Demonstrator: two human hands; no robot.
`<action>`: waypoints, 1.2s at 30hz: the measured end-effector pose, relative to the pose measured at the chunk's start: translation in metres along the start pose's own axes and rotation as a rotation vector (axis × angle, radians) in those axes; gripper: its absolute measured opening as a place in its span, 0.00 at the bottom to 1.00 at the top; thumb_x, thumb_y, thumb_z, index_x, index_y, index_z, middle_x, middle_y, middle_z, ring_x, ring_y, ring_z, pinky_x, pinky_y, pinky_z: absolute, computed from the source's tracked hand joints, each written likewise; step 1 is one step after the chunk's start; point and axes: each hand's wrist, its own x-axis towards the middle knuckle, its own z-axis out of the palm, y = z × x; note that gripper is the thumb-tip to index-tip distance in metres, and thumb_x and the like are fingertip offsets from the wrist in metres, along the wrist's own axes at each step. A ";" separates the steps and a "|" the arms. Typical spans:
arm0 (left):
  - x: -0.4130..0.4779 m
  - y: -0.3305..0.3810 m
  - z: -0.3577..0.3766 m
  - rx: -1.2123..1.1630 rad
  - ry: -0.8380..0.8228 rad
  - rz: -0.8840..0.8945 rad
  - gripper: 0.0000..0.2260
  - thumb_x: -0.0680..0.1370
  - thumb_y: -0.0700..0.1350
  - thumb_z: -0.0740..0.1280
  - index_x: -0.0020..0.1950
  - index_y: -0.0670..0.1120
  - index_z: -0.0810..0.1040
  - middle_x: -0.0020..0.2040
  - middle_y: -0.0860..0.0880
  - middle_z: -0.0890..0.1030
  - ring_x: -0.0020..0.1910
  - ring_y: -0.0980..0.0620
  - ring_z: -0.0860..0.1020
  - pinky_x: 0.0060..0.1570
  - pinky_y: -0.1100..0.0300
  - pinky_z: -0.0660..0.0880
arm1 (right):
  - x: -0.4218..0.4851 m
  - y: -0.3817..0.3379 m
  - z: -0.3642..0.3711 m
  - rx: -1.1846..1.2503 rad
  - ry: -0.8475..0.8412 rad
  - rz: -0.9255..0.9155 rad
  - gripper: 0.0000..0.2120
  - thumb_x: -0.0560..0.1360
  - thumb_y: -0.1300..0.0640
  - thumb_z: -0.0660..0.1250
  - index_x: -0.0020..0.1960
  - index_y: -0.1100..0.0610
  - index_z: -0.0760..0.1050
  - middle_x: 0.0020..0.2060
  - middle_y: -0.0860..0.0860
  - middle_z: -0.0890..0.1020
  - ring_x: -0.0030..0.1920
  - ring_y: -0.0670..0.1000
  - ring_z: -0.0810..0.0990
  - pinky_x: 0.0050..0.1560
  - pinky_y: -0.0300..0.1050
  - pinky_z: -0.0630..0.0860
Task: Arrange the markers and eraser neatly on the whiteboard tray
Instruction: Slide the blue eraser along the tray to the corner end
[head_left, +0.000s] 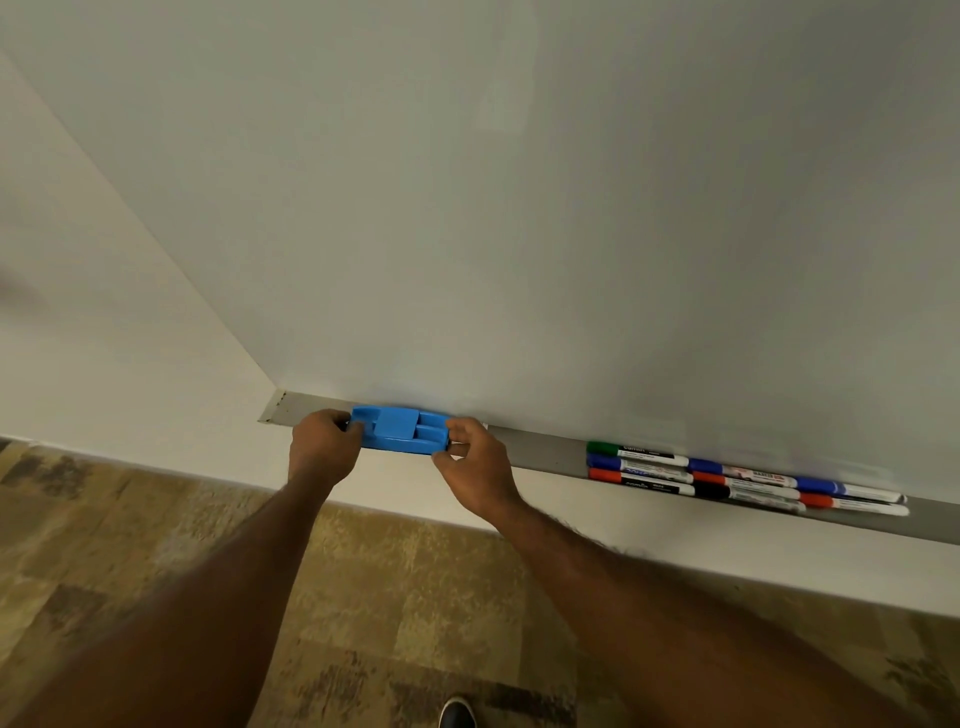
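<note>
A blue plastic eraser lies on the grey whiteboard tray near the tray's left end. My left hand grips the eraser's left end and my right hand pinches its right end. Further right on the tray, several markers with green, blue, red and black caps lie side by side in rows along the tray, roughly parallel to its edge. The markers are apart from both hands.
The whiteboard rises above the tray, and a white wall runs to the left and below it. A patterned brown floor lies beneath. A dark shoe tip shows at the bottom edge.
</note>
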 end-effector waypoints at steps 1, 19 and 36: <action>0.000 0.000 0.001 -0.004 0.002 0.001 0.15 0.79 0.45 0.65 0.61 0.39 0.79 0.55 0.39 0.83 0.53 0.41 0.79 0.50 0.54 0.72 | 0.000 -0.001 0.000 -0.001 0.001 0.000 0.20 0.74 0.61 0.70 0.65 0.56 0.72 0.58 0.52 0.80 0.51 0.43 0.77 0.50 0.34 0.75; 0.015 -0.017 -0.010 -0.054 0.045 -0.036 0.19 0.79 0.50 0.66 0.66 0.41 0.76 0.62 0.42 0.80 0.60 0.42 0.78 0.61 0.48 0.74 | 0.015 -0.011 0.032 0.035 -0.071 -0.003 0.22 0.73 0.60 0.70 0.65 0.57 0.71 0.60 0.53 0.79 0.56 0.49 0.80 0.55 0.40 0.78; 0.040 -0.041 -0.032 -0.133 0.081 -0.084 0.20 0.77 0.47 0.69 0.66 0.41 0.75 0.62 0.41 0.80 0.60 0.42 0.78 0.63 0.47 0.73 | 0.027 -0.024 0.070 0.052 -0.169 0.034 0.26 0.71 0.55 0.72 0.67 0.54 0.71 0.63 0.51 0.77 0.61 0.49 0.77 0.60 0.43 0.74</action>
